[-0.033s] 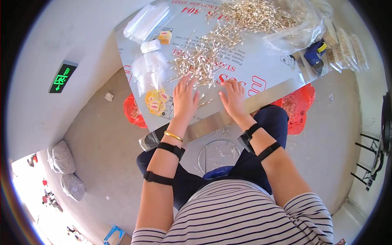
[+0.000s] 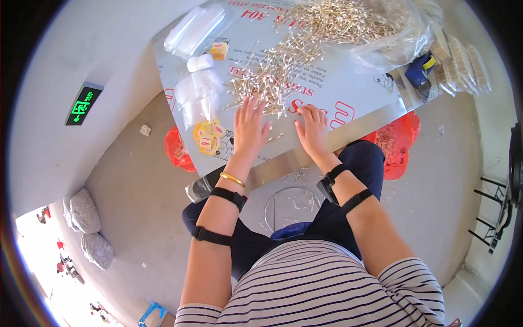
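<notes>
Grey-filmed desk [image 2: 357,87] under both hands. Left hand [image 2: 249,131] shifted slightly inward, fingertips at near edge of loose cotton swabs [image 2: 275,76] ahead; right hand [image 2: 313,131] little moved. Both open, apparently empty: no swabs lifted, pile barely altered.

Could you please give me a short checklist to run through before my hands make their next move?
1. Left hand open at the near edge of the loose heap of thin wooden cotton swabs: ok.
2. Right hand open, holding nothing visible: ok.
3. Clear flat plastic bags on the table, left of the heap: ok.
4. Yellow-and-white paper cards within view, left of the left hand: ok.
5. All swabs together: not ok; strays lie between the hands.
6. Left fingertips touching swabs: cannot tell.
</notes>
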Demonstrator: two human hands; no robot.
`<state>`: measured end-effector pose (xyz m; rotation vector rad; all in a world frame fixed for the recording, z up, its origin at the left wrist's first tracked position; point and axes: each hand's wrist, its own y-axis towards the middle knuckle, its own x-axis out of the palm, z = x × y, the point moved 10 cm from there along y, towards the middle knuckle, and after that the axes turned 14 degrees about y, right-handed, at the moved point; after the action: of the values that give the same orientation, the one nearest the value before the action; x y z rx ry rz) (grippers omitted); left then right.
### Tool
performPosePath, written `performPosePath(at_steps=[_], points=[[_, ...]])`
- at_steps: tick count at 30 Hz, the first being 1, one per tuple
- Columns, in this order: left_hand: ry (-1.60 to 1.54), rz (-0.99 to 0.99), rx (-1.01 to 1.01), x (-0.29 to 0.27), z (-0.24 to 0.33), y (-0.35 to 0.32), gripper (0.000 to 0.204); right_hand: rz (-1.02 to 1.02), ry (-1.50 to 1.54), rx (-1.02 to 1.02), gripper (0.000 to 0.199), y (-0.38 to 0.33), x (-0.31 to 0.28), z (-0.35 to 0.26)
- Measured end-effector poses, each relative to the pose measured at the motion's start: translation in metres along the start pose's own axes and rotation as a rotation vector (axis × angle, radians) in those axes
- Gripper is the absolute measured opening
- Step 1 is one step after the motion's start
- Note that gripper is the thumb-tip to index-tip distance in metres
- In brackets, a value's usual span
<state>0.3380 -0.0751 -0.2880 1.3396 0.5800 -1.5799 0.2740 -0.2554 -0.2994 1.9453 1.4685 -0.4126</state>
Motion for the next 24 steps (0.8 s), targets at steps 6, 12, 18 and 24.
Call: performPosePath(at_steps=[6, 12, 18, 24], points=[[0.389, -0.242, 0.123, 0.051, 0.023, -0.001, 0.083, 0.028, -0.154, -0.023, 0.043, -0.005, 0.003, 0.009], [0.353, -0.294, 0.127, 0.050, 0.022, -0.048, 0.085, 0.024, -0.144, -0.002, 0.042, -0.005, 0.004, 0.015], [0.258, -0.271, 0.097, 0.036, 0.029, -0.080, 0.085, 0.037, -0.136, 0.016, 0.043, -0.005, 0.004, 0.017], [0.075, -0.103, -0.020, 0.009, -0.004, -0.052, 0.073, 0.042, -0.153, 0.015, 0.043, -0.006, 0.005, 0.018]])
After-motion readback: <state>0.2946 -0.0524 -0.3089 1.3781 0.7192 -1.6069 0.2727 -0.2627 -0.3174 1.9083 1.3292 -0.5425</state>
